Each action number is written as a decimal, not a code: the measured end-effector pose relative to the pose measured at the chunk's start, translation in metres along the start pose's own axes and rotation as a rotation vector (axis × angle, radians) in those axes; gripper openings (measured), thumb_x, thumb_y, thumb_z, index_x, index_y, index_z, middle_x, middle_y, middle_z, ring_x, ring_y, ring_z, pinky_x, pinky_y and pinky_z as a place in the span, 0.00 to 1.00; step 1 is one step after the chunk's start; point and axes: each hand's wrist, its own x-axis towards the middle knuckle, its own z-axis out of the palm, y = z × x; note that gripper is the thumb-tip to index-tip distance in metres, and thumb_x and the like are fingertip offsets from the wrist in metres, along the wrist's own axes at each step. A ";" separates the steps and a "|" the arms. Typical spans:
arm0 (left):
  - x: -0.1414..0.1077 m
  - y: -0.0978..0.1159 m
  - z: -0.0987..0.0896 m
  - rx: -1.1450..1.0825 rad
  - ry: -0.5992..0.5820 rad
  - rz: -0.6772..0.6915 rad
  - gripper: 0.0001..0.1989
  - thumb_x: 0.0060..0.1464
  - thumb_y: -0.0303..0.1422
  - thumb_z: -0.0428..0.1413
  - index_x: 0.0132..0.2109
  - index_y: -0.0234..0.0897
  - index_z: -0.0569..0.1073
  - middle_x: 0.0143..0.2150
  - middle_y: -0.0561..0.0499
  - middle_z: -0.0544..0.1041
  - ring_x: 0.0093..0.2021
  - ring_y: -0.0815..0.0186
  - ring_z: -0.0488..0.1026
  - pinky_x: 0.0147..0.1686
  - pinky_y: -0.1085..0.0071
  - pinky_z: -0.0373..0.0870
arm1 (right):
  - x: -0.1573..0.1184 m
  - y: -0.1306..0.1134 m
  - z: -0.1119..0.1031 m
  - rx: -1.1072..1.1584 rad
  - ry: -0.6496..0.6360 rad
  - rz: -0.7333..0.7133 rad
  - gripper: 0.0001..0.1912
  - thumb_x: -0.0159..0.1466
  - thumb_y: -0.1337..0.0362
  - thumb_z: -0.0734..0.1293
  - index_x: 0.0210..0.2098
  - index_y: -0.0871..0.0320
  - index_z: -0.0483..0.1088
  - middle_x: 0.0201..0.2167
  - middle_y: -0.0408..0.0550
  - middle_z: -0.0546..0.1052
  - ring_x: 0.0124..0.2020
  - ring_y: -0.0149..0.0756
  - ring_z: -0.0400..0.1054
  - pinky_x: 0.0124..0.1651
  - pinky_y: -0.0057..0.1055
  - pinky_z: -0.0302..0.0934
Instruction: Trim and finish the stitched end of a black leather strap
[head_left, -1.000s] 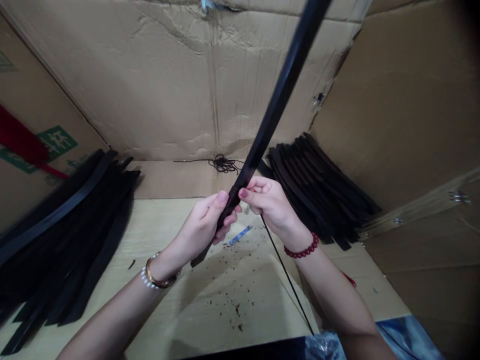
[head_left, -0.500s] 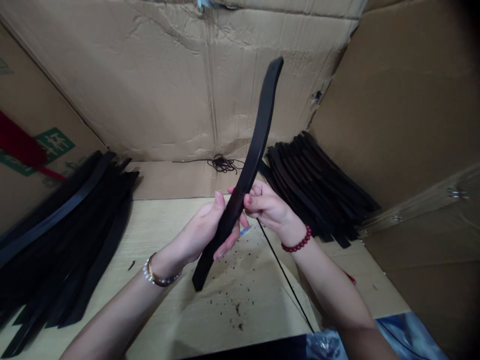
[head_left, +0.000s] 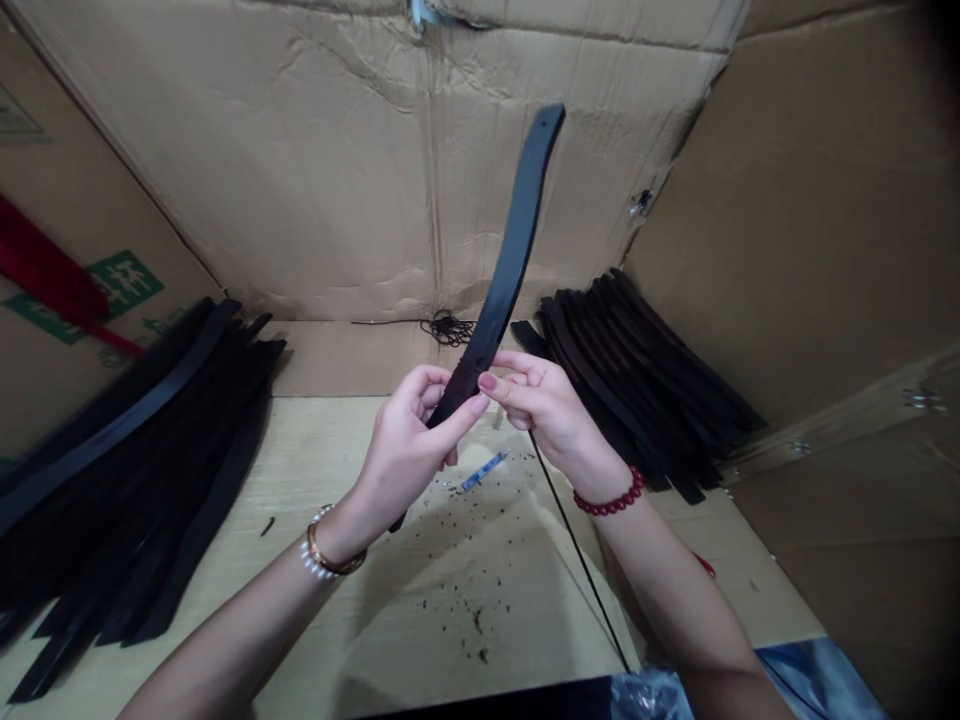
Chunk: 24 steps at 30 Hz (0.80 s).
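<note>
plainly, cardboard walls (head_left: 337, 190) border the speck-strewn tabletop (head_left: 315, 450).

back wall (head_left: 337, 150): creased cardboard | left wall (head_left: 97, 170): green-printed | right wall (head_left: 810, 230): shaded | tabletop (head_left: 315, 450): pale | light: dim

I wear a gold-toned bangle (head_left: 321, 558) on my left wrist (head_left: 347, 532), white beads (head_left: 308, 556) on its elbow side; right of the bangle, dark-red beads (head_left: 613, 505) circle my right wrist (head_left: 602, 476).

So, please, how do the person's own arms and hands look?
The left hand is ungloved, with a gold-coloured bangle and pale beads at its wrist; the right hand, also ungloved, has a dark red beaded bracelet. No sleeves show.
</note>
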 end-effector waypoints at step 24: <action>-0.009 -0.006 0.001 0.202 0.171 0.297 0.14 0.56 0.36 0.64 0.44 0.38 0.69 0.45 0.48 0.78 0.34 0.70 0.76 0.18 0.81 0.65 | -0.015 -0.010 0.005 -0.197 0.094 -0.214 0.12 0.53 0.60 0.79 0.27 0.59 0.74 0.15 0.36 0.63 0.17 0.21 0.45 0.19 0.25 0.40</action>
